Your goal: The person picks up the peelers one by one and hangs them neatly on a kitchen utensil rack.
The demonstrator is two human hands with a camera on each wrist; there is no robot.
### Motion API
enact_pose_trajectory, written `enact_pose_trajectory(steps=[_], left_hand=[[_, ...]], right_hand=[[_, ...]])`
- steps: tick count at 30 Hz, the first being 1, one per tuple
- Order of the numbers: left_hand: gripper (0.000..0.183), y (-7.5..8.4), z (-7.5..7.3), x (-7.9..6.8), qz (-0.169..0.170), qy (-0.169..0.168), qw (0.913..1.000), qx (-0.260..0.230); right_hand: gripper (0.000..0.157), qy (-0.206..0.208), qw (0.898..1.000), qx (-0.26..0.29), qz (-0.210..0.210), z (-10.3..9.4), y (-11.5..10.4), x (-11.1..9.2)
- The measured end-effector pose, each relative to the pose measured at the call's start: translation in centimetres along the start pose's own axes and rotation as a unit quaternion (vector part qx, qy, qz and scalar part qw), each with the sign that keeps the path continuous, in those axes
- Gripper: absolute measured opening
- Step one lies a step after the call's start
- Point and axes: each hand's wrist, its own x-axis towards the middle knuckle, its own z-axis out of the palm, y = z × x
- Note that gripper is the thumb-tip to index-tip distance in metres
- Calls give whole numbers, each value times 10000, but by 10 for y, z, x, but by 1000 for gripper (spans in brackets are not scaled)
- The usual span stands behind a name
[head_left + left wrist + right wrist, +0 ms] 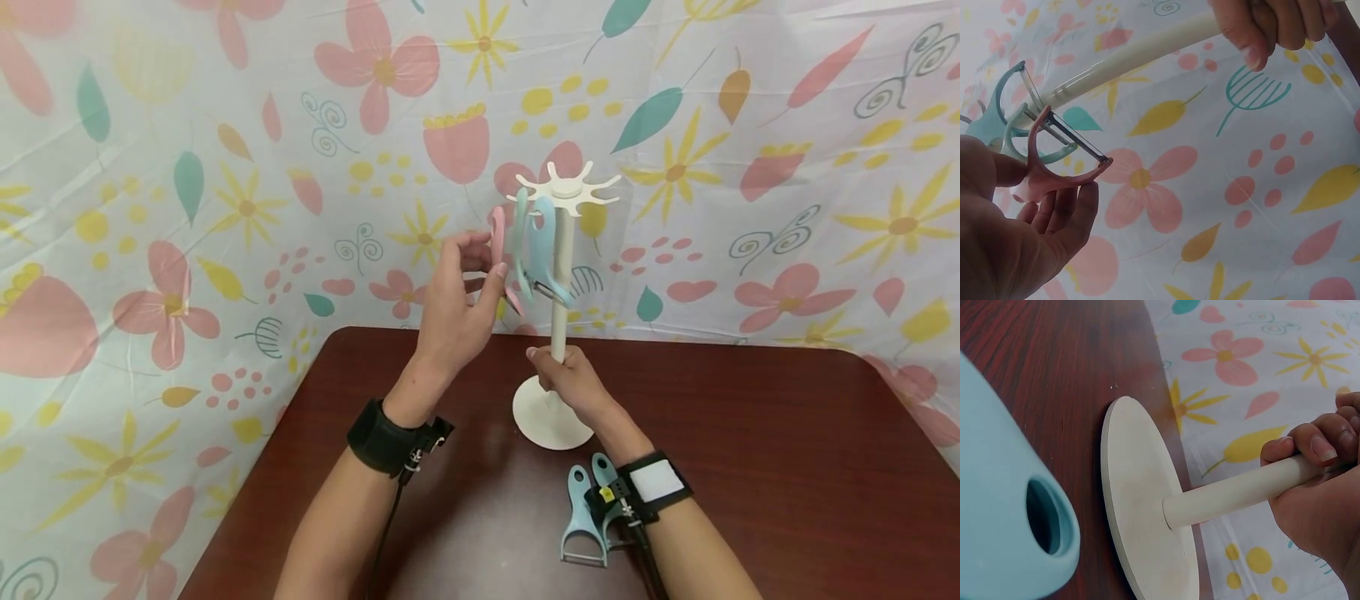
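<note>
My left hand [459, 312] is raised at the left of a cream hanging stand [560, 325], pinching a pink peeler [497, 237] between thumb and fingers. In the left wrist view, the blade end of the pink peeler [1050, 178] points away from the palm. On the stand's top hooks hang a green peeler [521, 237] and a light blue peeler [542, 237], right beside the pink one. Lower down, my right hand [576, 382] grips the pole above the round base [551, 421], fingers wrapped round it as the right wrist view shows.
Two light blue peelers lie on the dark wooden table, the left one [581, 517] beside another [602, 468] partly hidden by the right wrist strap. A flowered cloth [247, 208] hangs behind the table [750, 467]. Cables run from both wrist straps.
</note>
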Motion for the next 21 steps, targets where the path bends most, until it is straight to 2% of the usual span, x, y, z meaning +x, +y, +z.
enact_pose_trajectory(steps=[9,16,21], left_hand=[[35,18,-2,14,236,139,9995,-177],[34,18,0,23,343,216,9987,-293],[32,18,1,27,281,269,9985,-373]], right_hand=[[54,61,10000,-6,-4,0,0,0],[55,82,9999,63,41,0,0,1],[54,46,10000,74,-22,0,-1,0]])
